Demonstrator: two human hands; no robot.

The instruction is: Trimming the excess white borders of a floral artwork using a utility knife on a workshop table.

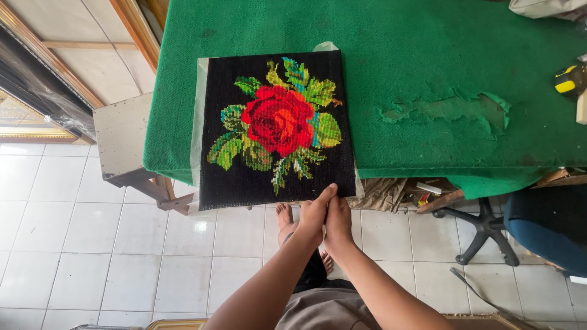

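**White tile below, green felt above**

Underfoot, glossy white floor tiles [92,244] and bare feet [284,214]. At six o'clock, left hand [313,215] and right hand [338,221] pressed together, pinching the near edge of a black rose embroidery [275,131]. Lying flat on a green-covered table [416,55], overhanging its near edge. Torn patch [449,110] at three o'clock; office chair [526,223] at four; wooden frames [73,79] at ten.

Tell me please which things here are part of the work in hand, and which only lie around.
In hand:
- black embroidered cloth with a red rose, near edge over the table's rim
- left hand and right hand, pinching that edge together
- green-covered table under it

Lying about:
- yellow-black tool
- office chair
- wooden frames
- torn patch in the cover
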